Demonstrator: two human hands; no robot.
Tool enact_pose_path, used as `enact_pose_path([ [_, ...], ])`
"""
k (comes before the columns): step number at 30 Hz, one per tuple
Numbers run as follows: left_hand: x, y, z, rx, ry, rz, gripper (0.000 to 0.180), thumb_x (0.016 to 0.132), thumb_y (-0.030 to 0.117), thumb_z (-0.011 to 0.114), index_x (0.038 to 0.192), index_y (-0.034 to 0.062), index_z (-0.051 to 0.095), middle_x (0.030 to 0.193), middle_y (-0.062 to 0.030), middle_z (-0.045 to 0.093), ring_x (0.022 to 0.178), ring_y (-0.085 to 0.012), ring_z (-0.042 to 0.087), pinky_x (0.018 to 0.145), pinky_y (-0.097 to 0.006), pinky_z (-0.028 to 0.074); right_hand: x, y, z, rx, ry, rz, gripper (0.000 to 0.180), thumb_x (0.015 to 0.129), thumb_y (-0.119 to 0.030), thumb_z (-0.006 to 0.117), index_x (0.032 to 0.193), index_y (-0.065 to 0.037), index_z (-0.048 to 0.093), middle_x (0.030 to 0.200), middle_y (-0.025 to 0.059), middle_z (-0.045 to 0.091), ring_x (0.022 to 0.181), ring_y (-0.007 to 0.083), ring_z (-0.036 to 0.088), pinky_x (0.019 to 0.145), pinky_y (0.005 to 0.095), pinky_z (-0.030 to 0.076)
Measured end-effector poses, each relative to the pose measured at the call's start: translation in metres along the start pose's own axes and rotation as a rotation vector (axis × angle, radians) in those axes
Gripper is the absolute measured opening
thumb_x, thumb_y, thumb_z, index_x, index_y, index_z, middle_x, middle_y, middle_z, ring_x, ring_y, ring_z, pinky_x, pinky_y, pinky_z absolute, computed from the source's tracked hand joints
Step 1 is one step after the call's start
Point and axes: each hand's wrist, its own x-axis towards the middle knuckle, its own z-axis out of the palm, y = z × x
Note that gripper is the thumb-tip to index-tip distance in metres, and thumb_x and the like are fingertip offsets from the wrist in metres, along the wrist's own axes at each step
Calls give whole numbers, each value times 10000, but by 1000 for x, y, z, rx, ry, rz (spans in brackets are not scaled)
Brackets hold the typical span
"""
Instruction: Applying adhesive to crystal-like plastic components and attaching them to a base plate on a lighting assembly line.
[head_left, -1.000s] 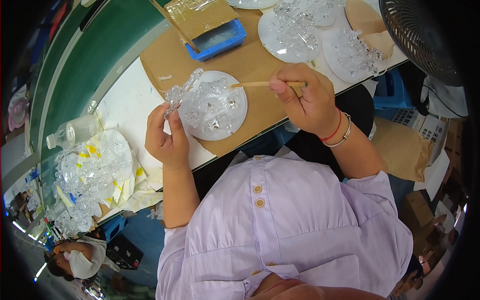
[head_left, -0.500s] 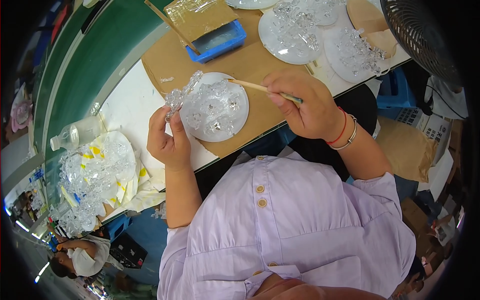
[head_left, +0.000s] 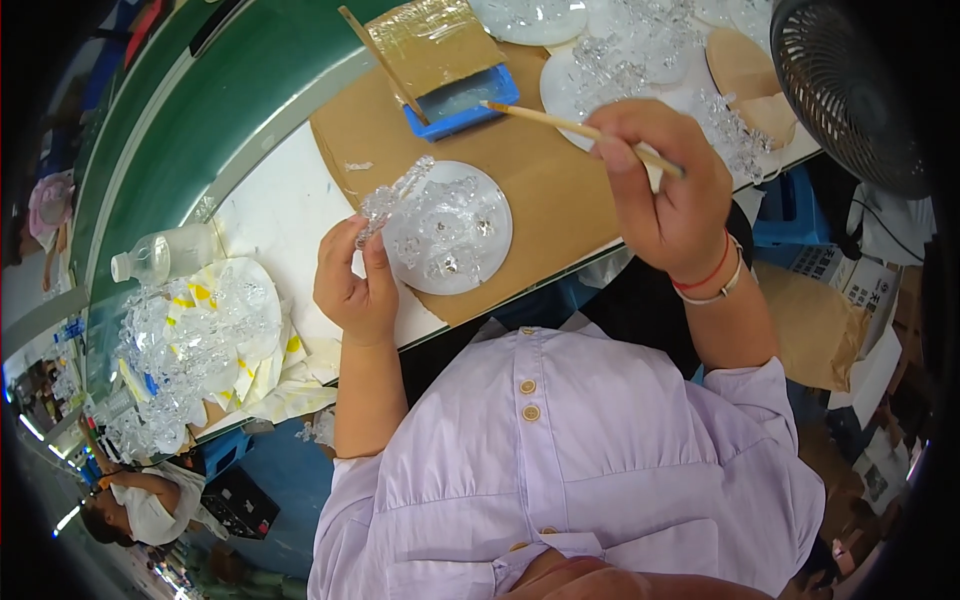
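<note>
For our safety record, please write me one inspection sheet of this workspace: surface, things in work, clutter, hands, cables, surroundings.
Surface: brown cardboard sheet on white tabletop.
Things in work: round white plate bearing clear beaded pieces; blue rectangular tray beyond it.
Clutter: clear plastic bottle on its side, left; heaped clear pieces and yellow-marked papers nearby.
Hands: left hand pinches a clear knobbly cluster near the plate's left edge; right hand holds a thin wooden stick, tip apparently over the tray.
Cables: thin black cord, far right.
Surroundings: dark slatted fan, right; person in white top, lower left.
</note>
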Motion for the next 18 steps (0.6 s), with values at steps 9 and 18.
enact_pose_path([
  [9, 0, 1, -1, -25, -8, -23, 149, 849, 27, 676, 992, -11, 660, 943, -142, 684, 890, -285, 664, 795, -330, 522, 33, 27, 44, -254, 22, 16, 118, 892, -108, 668, 880, -33, 577, 623, 63, 571, 492, 164, 554, 468, 274, 433],
  [18, 3, 2, -2, -66, -8, -55, 141, 854, 34, 676, 988, -6, 666, 935, -129, 686, 888, -281, 662, 791, -325, 524, 28, 18, 25, -248, 74, 56, 99, 921, -82, 633, 906, 1, 581, 753, 83, 648, 564, 109, 588, 508, 235, 453],
])
